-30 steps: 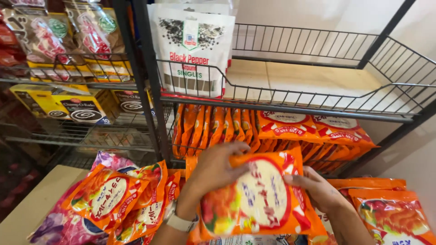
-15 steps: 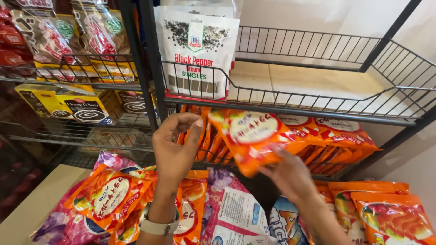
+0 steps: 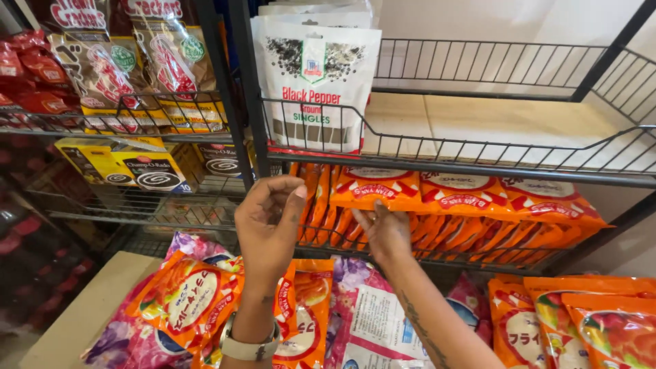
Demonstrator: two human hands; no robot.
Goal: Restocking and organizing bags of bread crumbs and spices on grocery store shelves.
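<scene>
Head view: I am seating an orange snack packet into the row on the middle wire shelf.

My right hand (image 3: 386, 232) reaches up under the orange packet (image 3: 376, 188), fingers spread and open, fingertips touching its lower edge where it lies on top of the row of standing orange packets (image 3: 478, 225) on the wire shelf (image 3: 444, 166). My left hand (image 3: 270, 219) hovers just left of the row, fingers loosely curled, holding nothing, wrist bent, a watch (image 3: 247, 347) on the forearm. I judge the placing step nearly complete; the next move calls for a light push to settle the packet level. Both forearms rise from below. More orange packets (image 3: 191, 301) lie piled beneath. A white pepper pouch (image 3: 314, 82) stands on the shelf above.
</scene>
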